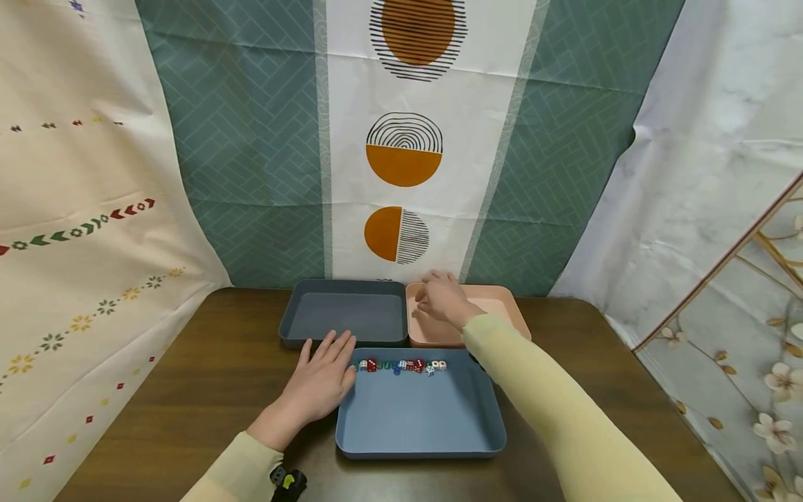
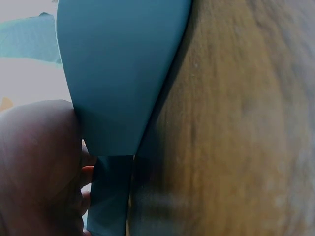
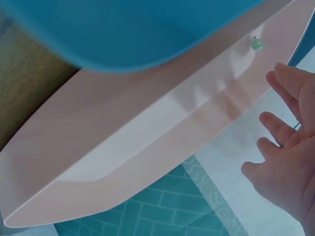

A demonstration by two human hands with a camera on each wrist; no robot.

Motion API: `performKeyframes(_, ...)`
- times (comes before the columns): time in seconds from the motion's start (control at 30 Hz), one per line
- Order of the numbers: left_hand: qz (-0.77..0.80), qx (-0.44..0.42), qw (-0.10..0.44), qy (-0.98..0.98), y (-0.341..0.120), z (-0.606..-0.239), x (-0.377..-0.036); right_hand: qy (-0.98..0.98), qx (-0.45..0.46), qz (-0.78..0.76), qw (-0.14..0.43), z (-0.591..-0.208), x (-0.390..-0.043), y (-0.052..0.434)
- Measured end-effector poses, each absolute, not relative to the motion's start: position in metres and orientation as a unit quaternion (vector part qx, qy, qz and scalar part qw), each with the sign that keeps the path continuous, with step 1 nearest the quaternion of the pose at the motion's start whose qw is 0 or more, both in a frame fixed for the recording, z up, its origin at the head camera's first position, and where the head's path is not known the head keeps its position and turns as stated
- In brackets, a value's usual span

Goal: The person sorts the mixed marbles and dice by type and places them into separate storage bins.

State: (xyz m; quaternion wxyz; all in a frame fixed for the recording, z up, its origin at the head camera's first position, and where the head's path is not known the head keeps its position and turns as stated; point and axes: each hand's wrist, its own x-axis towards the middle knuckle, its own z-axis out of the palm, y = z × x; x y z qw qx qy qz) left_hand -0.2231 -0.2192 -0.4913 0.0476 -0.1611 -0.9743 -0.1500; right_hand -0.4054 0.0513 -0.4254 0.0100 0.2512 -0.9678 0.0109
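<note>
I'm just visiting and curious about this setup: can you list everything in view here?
blue tray: one, blue, nearest the person on the table.
dice: a row, too small to count; red, white, green and blue, along the blue tray's far wall.
grey tray: one, dark grey, far left.
pink tray: one, pink, far right, beside the grey tray.
green piece: one, small, lying in the pink tray.
table: one, dark brown wood.
cloths: several, patterned, hung behind and at both sides.
left hand: flat, at the blue tray's left corner.
right hand: fingers relaxed, over the pink tray.
</note>
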Motion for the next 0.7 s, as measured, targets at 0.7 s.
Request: performKeyframes(0.7,-0.153,-0.158,0.032,-0.975,-0.218,-0.487,-0.224,-0.947,0.312,0.056,0.059,-0.416,-0.355,0.088)
